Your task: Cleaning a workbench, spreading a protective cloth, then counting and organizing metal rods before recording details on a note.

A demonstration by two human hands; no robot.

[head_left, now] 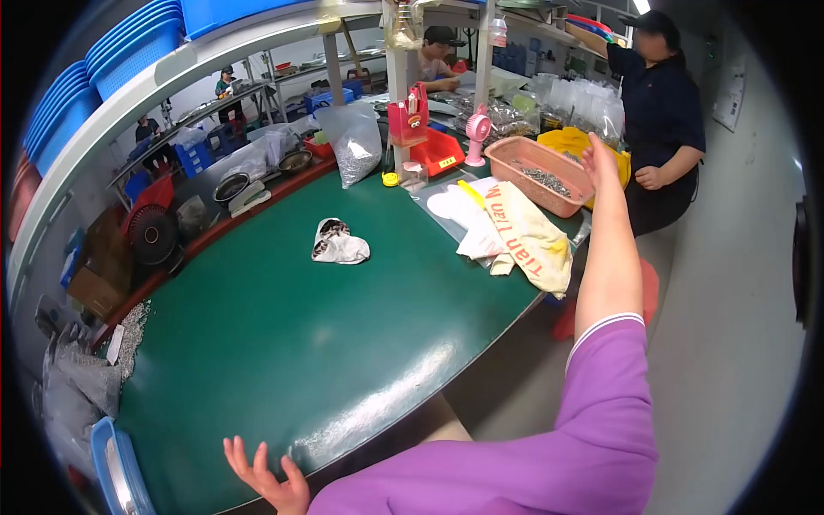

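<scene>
Green worktable (283, 343), right hand (598, 159) open, empty, at pink basket (515, 157) rim, left hand (268, 481) spread.

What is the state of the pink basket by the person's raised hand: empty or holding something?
Holding something: small grey metal parts cover the floor of the pink basket, beside the right hand.

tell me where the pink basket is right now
In the head view the pink basket sits at the far right of the green table, just under the right hand, beside the cream cloth and the small pink fan.
</scene>
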